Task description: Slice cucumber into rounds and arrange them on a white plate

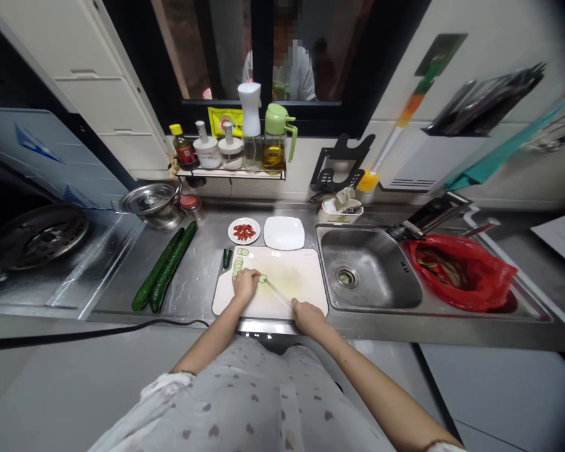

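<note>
My right hand [309, 317] is wrapped around the handle of a kitchen knife [279, 294], whose blade points up and left over the white cutting board [306, 269]. Curled on the board, my left hand [245, 285] is closed on a piece of cucumber that its fingers mostly hide. A fresh cucumber slice [262, 278] lies at the knife's tip, close to those fingers. Beyond my left hand, several pale cucumber slices [238, 265] sit in a loose row. Two dark green cucumber ends [226, 258] rest at the board's upper left corner.
Two whole cucumbers [166, 267] lie to the left. Behind the board stand a plate of chopped red pieces [233, 235] and a white square plate [284, 233]. On the right are the sink [374, 300] and a red plastic bag [487, 270]. A lidded pot [162, 216] stands back left.
</note>
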The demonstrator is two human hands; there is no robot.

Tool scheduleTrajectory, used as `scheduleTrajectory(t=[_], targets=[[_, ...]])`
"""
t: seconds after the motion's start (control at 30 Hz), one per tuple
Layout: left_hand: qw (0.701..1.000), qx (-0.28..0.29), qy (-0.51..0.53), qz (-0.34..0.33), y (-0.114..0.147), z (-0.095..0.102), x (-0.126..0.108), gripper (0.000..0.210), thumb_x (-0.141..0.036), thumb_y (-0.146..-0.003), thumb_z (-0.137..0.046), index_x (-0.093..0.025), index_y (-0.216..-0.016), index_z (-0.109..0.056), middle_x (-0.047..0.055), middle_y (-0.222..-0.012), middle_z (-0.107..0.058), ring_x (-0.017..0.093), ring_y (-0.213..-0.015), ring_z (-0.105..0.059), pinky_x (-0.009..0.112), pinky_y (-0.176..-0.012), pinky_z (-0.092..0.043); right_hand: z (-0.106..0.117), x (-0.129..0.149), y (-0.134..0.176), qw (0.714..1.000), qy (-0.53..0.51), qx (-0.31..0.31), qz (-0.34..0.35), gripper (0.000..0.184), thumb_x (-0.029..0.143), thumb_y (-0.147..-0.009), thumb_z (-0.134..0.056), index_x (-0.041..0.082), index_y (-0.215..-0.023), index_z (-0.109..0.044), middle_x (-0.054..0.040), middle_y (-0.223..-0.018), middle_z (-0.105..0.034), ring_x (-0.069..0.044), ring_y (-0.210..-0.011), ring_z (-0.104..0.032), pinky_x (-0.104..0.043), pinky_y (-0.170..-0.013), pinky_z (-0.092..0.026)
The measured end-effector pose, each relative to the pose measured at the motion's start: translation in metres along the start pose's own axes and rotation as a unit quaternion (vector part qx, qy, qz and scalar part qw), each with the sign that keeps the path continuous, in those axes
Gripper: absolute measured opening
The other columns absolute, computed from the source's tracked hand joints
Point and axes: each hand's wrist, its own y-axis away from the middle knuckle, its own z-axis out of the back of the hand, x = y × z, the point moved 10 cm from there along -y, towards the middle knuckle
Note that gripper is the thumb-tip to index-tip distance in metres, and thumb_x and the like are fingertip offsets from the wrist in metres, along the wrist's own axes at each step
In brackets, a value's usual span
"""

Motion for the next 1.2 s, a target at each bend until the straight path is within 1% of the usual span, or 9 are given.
scheduleTrajectory(t=[0.27, 0.43, 0.63, 0.8, 1.03, 1.2], targets=[[1.000, 0.002, 0.006, 0.006, 0.000, -0.001, 0.001, 0.022, -0.032, -0.085, -0.052, -0.030, -0.095, -0.072, 0.004, -0.099, -0.067, 0.021, -0.101, -0.054, 0.034, -0.088, -0.034, -0.005, -0.005, 0.004, 1.000, -0.001, -0.001, -0.002, 0.026, 0.017, -0.089, -0.036, 0.016, -0.110, -0.050, -0.0155, -0.097, -0.066, -0.025, -0.093, -0.063, -0.032, -0.071, -0.042], [1.000, 0.003, 0.008, 0.007, -0.001, -0.002, 0.002, 0.022, -0.032, -0.085, -0.052, -0.030, -0.095, -0.072, 0.004, -0.100, -0.066, 0.022, -0.101, -0.054, 0.034, -0.089, -0.033, -0.003, -0.002, 0.002, 1.000, 0.000, -0.003, 0.001, 0.026, 0.016, -0.088, -0.036, 0.016, -0.109, -0.050, -0.0159, -0.097, -0.066, -0.025, -0.092, -0.063, -0.031, -0.070, -0.042], [1.000, -0.001, 0.001, 0.005, 0.000, -0.001, 0.001, 0.022, -0.032, -0.086, -0.051, -0.030, -0.092, -0.072, 0.003, -0.099, -0.066, 0.022, -0.101, -0.053, 0.034, -0.088, -0.033, 0.002, 0.006, -0.004, 1.000, 0.006, -0.008, 0.013, 0.030, 0.010, -0.083, -0.037, 0.015, -0.110, -0.049, -0.0158, -0.098, -0.066, -0.026, -0.094, -0.063, -0.031, -0.070, -0.042], [1.000, -0.007, -0.001, 0.005, 0.001, 0.000, 0.000, 0.022, -0.031, -0.086, -0.050, -0.030, -0.092, -0.072, 0.003, -0.097, -0.066, 0.022, -0.100, -0.054, 0.035, -0.088, -0.034, 0.004, 0.008, -0.009, 1.000, -0.005, -0.015, 0.016, 0.031, 0.011, -0.086, -0.034, 0.014, -0.111, -0.050, -0.0163, -0.098, -0.066, -0.025, -0.094, -0.063, -0.031, -0.071, -0.043], [1.000, -0.005, 0.004, 0.005, 0.000, -0.001, 0.001, 0.022, -0.031, -0.085, -0.051, -0.030, -0.092, -0.072, 0.003, -0.098, -0.066, 0.022, -0.101, -0.054, 0.036, -0.087, -0.033, 0.004, 0.008, -0.013, 1.000, 0.004, -0.024, 0.018, 0.033, 0.009, -0.085, -0.033, 0.014, -0.113, -0.050, -0.0169, -0.097, -0.066, -0.025, -0.095, -0.064, -0.032, -0.072, -0.044], [1.000, -0.003, 0.003, 0.005, 0.000, -0.002, 0.001, 0.022, -0.032, -0.086, -0.051, -0.030, -0.094, -0.072, 0.004, -0.099, -0.066, 0.023, -0.101, -0.054, 0.035, -0.087, -0.034, 0.010, 0.010, -0.013, 0.999, 0.015, -0.025, 0.021, 0.033, 0.008, -0.084, -0.034, 0.015, -0.113, -0.051, -0.0167, -0.097, -0.067, -0.026, -0.096, -0.064, -0.032, -0.072, -0.044]])
